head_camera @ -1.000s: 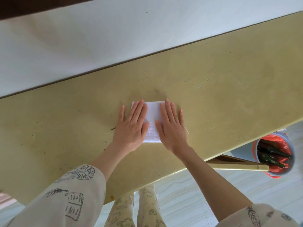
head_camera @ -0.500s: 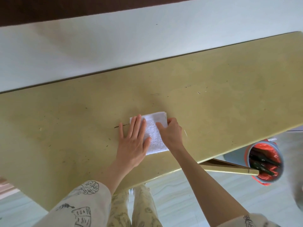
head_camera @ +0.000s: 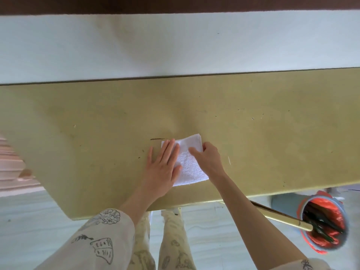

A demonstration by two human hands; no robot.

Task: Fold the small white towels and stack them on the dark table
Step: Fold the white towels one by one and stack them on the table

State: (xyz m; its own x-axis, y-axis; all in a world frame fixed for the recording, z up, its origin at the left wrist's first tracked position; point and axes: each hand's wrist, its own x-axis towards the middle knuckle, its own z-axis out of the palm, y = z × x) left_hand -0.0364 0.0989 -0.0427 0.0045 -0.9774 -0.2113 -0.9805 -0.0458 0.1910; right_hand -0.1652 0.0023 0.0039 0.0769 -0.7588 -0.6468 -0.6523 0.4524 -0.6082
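Observation:
A small folded white towel [head_camera: 190,162] lies on the yellow-green table [head_camera: 253,143], close to its near edge. My left hand [head_camera: 162,166] lies flat with straight fingers over the towel's left part and the table beside it. My right hand [head_camera: 208,158] is at the towel's right edge, fingers curled round that edge with the thumb on top. No dark table with a stack is in view.
A white wall runs behind the table's far edge. At the lower right a bucket [head_camera: 323,225] lined with a red bag stands on the floor beside a yellow table leg [head_camera: 280,217]. My patterned trouser legs show below the table edge.
Both hands lay flat on the towel a second ago. My right hand has since curled onto the towel's right edge, and the towel has turned slightly. The camera view has shifted.

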